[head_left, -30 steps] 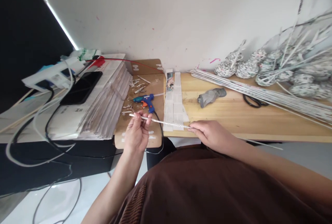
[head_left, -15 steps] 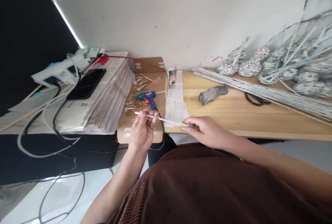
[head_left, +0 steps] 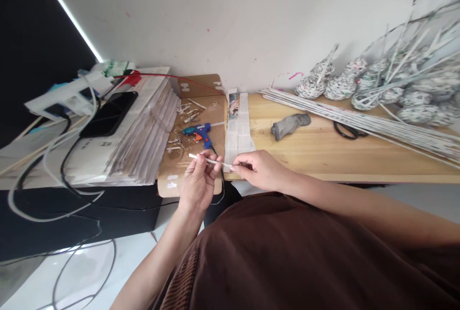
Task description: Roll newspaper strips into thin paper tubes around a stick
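A thin white rolled paper stick (head_left: 226, 164) runs between my hands above the front edge of the bench. My left hand (head_left: 201, 178), palm up, pinches it near its left end, which sticks out past the thumb. My right hand (head_left: 260, 168) has thumb and fingertips closed on it a little farther right; the part inside that hand is hidden. Just beyond my hands, newspaper strips (head_left: 237, 130) lie on the wood. A blue glue gun (head_left: 201, 132) rests on the brown board (head_left: 212, 106), among paper scraps (head_left: 190, 114).
At left, a stack of newspaper (head_left: 143, 128) carries a black phone (head_left: 109, 114), a power strip (head_left: 68, 97) and looping cables. A grey cloth (head_left: 290, 126), black scissors (head_left: 348, 131) and long paper rods (head_left: 345, 113) lie right. Woven paper shapes (head_left: 341, 85) stand against the wall.
My right hand has slid left along the paper stick, closer to my left hand. My left hand keeps its pinch. The whole view has shifted slightly.
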`<action>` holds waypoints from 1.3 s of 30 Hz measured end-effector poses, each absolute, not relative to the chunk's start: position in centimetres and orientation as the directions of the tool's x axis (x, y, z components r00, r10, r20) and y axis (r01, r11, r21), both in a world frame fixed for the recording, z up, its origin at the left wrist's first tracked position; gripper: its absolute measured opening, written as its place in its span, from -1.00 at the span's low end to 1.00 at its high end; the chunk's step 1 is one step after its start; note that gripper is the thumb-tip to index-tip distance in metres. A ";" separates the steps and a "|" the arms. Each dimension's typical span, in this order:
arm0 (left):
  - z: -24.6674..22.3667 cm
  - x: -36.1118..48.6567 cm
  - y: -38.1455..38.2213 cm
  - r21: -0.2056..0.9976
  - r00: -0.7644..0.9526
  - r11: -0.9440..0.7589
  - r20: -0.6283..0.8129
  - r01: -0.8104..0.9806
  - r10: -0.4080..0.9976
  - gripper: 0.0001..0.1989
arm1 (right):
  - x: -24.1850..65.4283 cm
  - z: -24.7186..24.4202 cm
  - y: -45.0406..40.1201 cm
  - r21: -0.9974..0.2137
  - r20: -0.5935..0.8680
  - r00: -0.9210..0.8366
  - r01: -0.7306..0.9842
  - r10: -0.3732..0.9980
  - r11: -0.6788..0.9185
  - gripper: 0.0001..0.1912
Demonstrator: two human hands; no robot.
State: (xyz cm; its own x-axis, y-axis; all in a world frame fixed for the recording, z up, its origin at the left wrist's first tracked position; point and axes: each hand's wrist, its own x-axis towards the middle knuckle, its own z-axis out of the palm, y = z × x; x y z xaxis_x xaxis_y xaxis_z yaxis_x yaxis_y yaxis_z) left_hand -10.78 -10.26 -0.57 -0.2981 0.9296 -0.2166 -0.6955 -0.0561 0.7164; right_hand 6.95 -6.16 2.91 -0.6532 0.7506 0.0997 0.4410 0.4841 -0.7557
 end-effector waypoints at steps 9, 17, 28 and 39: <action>-0.2 -11.4 -9.7 0.722 -0.408 -0.120 -0.239 -0.681 0.881 -0.84 | 8.4 2.3 -5.4 -0.834 -0.156 -0.670 0.483 0.726 0.266 -0.69; 0.4 -12.1 -9.5 0.732 -0.475 -0.158 -0.248 -0.663 0.845 -0.84 | 9.4 2.3 -4.9 -0.901 -0.261 -0.646 0.430 0.718 0.060 -0.69; 0.9 -13.6 -9.3 0.748 -0.531 -0.192 -0.242 -0.635 0.812 -0.82 | 11.9 2.3 -5.5 -0.683 -0.004 -0.645 0.559 0.764 0.469 -0.70; 0.5 -13.4 -9.3 0.733 -0.563 -0.210 -0.274 -0.647 0.780 -0.76 | 12.6 1.4 -6.6 -0.515 0.309 -0.615 0.534 0.726 0.671 -0.85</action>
